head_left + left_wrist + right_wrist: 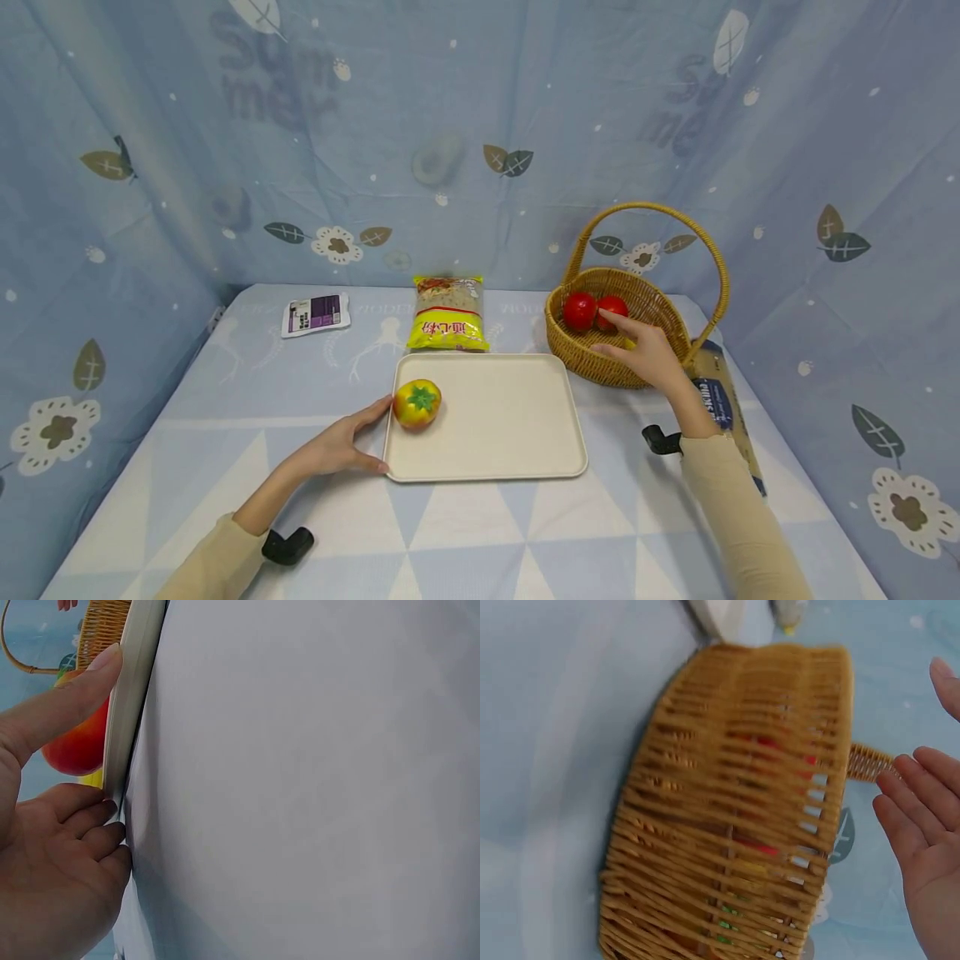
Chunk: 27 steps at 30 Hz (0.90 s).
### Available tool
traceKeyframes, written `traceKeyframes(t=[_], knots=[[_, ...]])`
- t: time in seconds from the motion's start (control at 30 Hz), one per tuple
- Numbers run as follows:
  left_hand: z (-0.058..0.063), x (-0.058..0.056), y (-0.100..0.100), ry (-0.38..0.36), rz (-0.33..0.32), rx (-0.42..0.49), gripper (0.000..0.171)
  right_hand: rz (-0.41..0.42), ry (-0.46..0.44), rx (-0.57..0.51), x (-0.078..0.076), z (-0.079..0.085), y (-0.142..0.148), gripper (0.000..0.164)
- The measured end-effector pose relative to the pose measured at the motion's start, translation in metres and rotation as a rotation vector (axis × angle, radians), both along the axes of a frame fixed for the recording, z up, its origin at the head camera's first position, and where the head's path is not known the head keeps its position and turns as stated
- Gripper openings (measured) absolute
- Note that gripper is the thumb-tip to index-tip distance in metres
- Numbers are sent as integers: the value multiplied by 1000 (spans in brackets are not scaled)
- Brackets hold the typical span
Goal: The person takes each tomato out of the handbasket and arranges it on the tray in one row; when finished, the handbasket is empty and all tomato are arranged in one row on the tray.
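Observation:
A cream tray (510,425) lies on the table with a yellow-and-red, tomato-like fruit (411,414) near its left side. My left hand (337,446) touches the tray's left edge, thumb near the front corner and fingers farther back. In the left wrist view the thumb (79,697) lies across the tray rim. Over the wicker basket (596,367) my right hand (648,354) reaches with fingers extended and nothing held. Inside the basket are two red round fruits (580,311) and a bit of something yellow, partly hidden by the hand. Green shows through the weave in the right wrist view.
Behind the tray stands a yellow-labelled food bag (448,317). A white-and-purple pouch (316,315) lies at the back left. A brown package (723,400) lies right of the basket, partly under the right arm. The basket's tall handle (645,206) arches above it; curtains surround the table.

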<state>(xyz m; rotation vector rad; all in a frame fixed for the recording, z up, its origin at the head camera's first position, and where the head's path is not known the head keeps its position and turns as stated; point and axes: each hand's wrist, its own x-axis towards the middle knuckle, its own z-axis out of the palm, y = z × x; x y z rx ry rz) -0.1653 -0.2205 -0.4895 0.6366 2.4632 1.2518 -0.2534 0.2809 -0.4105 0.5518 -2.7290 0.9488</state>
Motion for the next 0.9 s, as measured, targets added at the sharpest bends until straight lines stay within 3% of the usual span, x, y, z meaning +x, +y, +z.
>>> traceKeyframes(t=[0.33, 0.63, 0.9], knots=[[-1, -1, 0, -2, -5, 0, 107, 20, -9, 111, -39, 13, 8, 65], [0, 0, 0, -20, 1, 1, 107, -1, -207, 93, -72, 28, 12, 68], [0, 0, 1, -17, -1, 13, 106, 33, -320, 116, -97, 22, 16, 63]])
